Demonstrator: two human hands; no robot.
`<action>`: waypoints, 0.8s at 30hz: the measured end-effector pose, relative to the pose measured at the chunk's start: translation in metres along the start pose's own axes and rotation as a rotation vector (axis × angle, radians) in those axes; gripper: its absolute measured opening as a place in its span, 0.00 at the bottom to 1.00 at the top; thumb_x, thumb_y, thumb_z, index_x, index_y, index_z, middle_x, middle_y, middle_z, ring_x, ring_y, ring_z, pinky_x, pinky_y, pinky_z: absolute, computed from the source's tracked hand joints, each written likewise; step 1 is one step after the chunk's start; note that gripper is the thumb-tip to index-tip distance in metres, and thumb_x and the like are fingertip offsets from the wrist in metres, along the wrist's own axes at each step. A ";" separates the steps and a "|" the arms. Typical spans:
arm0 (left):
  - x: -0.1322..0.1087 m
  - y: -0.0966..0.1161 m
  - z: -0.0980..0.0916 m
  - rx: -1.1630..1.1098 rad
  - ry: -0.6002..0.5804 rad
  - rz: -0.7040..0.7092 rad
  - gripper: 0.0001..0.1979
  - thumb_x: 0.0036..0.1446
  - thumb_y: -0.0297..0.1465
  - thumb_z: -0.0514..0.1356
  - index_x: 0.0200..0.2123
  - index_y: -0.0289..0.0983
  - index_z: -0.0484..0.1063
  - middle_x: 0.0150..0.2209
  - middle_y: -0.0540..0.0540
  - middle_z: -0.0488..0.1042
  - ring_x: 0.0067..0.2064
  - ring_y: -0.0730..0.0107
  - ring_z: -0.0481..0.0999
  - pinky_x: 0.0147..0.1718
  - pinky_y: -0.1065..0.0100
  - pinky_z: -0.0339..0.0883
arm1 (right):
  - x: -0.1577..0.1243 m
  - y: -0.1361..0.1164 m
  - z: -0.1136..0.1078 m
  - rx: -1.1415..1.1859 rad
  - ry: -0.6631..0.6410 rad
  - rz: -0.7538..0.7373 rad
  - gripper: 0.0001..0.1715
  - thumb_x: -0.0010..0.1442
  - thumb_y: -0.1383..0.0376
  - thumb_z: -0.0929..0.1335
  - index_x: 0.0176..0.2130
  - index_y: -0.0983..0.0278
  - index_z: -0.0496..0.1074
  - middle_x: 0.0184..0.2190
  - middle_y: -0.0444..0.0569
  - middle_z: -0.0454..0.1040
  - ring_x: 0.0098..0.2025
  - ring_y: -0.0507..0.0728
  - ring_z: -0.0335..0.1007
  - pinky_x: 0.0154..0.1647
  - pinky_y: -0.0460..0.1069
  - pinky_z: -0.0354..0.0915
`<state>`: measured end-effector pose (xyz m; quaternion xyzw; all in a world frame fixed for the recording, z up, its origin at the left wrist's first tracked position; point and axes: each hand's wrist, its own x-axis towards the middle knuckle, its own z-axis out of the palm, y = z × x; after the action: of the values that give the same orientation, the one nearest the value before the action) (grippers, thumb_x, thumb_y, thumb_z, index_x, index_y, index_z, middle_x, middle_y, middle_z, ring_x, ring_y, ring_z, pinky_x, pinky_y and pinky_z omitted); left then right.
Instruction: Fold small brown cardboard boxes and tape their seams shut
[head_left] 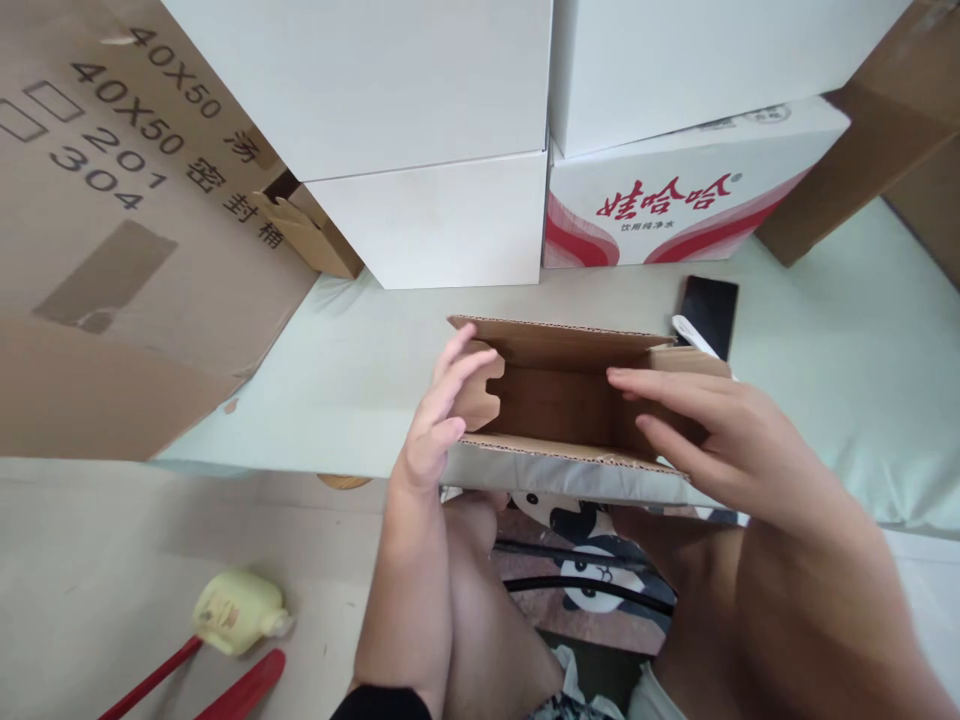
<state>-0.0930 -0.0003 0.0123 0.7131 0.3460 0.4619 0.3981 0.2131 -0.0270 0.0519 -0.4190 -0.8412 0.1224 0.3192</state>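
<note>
An open cardboard box (559, 405) lies at the near edge of the table, its inside bare and its flaps raised. At the box's left end is my left hand (442, 410), fingers apart, touching or very close to the notched end flap (480, 390). Over the right end reaches my right hand (712, 425), its fingers stretched out above the opening and holding nothing. It covers part of the right end flap (694, 362). Just behind that hand lie a black phone (711, 308) and a white stick-like object (694, 335), partly hidden.
White boxes (457, 220) and a red-and-white printed carton (660, 205) stand along the back of the table (337, 380). A large printed carton (112, 300) fills the left, beside a small open brown box (311, 235). A yellow bottle (238, 610) lies on the floor.
</note>
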 end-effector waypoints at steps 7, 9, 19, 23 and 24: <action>-0.004 -0.007 -0.003 -0.079 -0.100 0.004 0.35 0.62 0.54 0.55 0.69 0.51 0.63 0.78 0.58 0.32 0.78 0.44 0.26 0.75 0.42 0.29 | -0.004 -0.014 -0.006 0.042 0.269 -0.024 0.22 0.60 0.73 0.69 0.52 0.55 0.76 0.52 0.52 0.77 0.51 0.63 0.78 0.50 0.59 0.75; -0.005 -0.009 -0.002 -0.126 -0.121 0.001 0.34 0.62 0.54 0.55 0.69 0.52 0.63 0.78 0.62 0.28 0.77 0.46 0.21 0.75 0.43 0.27 | -0.006 -0.012 -0.002 0.040 0.443 0.002 0.23 0.59 0.71 0.71 0.52 0.52 0.77 0.51 0.51 0.76 0.51 0.64 0.76 0.51 0.62 0.74; -0.006 -0.018 0.004 -0.163 -0.141 -0.033 0.35 0.62 0.55 0.53 0.69 0.52 0.63 0.76 0.64 0.18 0.78 0.41 0.26 0.75 0.41 0.32 | 0.002 0.007 0.024 0.363 0.785 0.016 0.35 0.53 0.61 0.79 0.58 0.47 0.74 0.52 0.48 0.72 0.56 0.61 0.70 0.64 0.62 0.68; -0.005 -0.018 0.004 -0.158 -0.121 -0.023 0.35 0.61 0.56 0.54 0.68 0.53 0.64 0.77 0.64 0.22 0.78 0.43 0.27 0.75 0.41 0.36 | -0.005 0.008 0.018 0.383 0.552 0.043 0.17 0.61 0.56 0.74 0.50 0.50 0.79 0.44 0.51 0.76 0.52 0.65 0.75 0.58 0.64 0.71; -0.004 -0.017 0.005 -0.146 -0.110 -0.021 0.35 0.60 0.57 0.54 0.68 0.53 0.64 0.77 0.63 0.24 0.78 0.44 0.26 0.75 0.42 0.36 | -0.007 0.009 0.017 0.378 0.500 0.038 0.16 0.63 0.56 0.72 0.51 0.49 0.79 0.47 0.51 0.76 0.54 0.66 0.74 0.60 0.65 0.69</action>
<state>-0.0924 0.0025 -0.0061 0.7027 0.2964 0.4417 0.4725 0.2115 -0.0262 0.0318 -0.3849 -0.6911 0.1758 0.5859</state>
